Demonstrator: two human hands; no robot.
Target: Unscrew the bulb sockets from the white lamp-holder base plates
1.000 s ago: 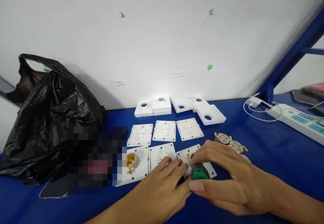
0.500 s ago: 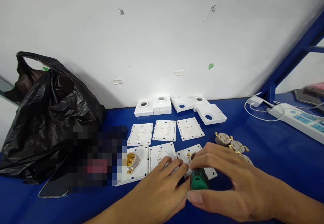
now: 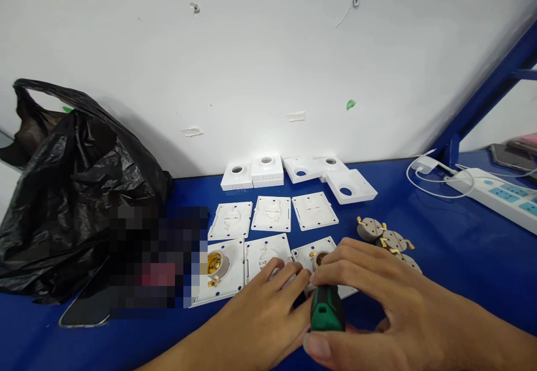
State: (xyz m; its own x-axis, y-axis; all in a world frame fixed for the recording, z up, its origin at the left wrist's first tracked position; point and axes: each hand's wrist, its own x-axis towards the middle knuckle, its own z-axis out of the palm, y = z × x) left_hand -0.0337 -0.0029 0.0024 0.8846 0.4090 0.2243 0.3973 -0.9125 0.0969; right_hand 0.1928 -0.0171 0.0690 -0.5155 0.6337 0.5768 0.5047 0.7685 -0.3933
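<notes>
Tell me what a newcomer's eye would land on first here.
Probably the big black plastic bag, bulging at the far left. Next, the green-and-black handle in the right hand, low and just right of centre. Then the white square plates, laid in two rows around the middle.

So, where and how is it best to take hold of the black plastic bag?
I would grip the handle loop from above: it stands up, with an open gap for fingers. The bag body below looks loose and creased, so it may slip.
</notes>
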